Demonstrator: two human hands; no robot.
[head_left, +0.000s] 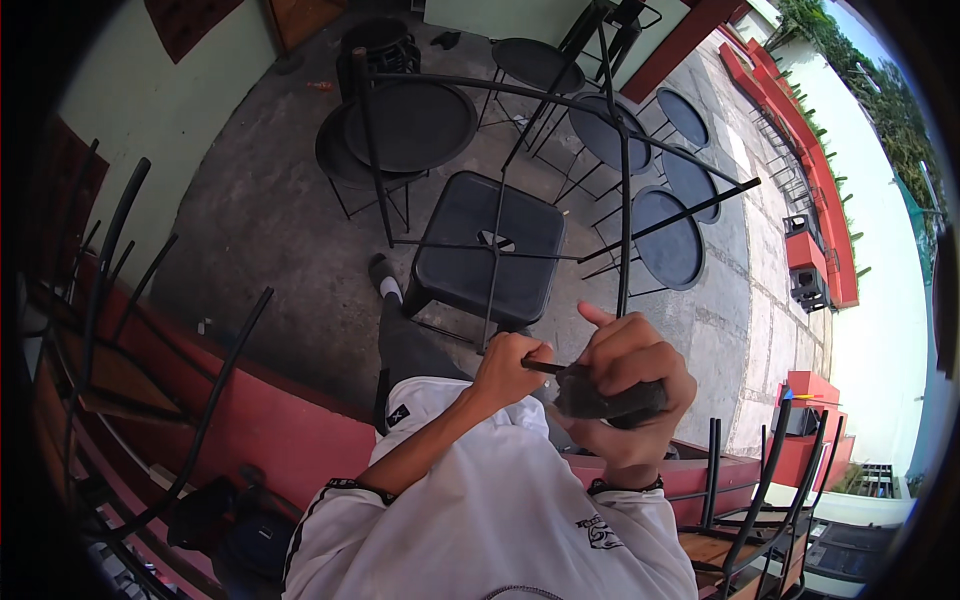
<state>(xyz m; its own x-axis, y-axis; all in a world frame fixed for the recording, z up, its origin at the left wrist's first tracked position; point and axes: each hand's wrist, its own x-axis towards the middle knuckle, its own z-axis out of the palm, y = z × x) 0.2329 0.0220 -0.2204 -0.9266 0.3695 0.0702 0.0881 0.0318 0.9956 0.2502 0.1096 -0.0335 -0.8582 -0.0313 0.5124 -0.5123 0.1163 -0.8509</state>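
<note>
A black metal frame of thin rods, like the leg frame of a small table, stands tilted over a dark square stool with a slot in its seat. Close to my body, my left hand is closed around a bar of this frame. My right hand is wrapped about a dark grey, soft-looking piece, perhaps a cloth or sponge, pressed against the bar beside the left hand. The thumb of the right hand sticks up. Its fingers partly hide the grey piece, so its exact kind is unclear.
Round black tray-top tables stand beyond the stool, with several more on the right. Stacked dark stools are at the back. Upturned chairs with metal legs lie left; others are at lower right. A red ledge runs behind me.
</note>
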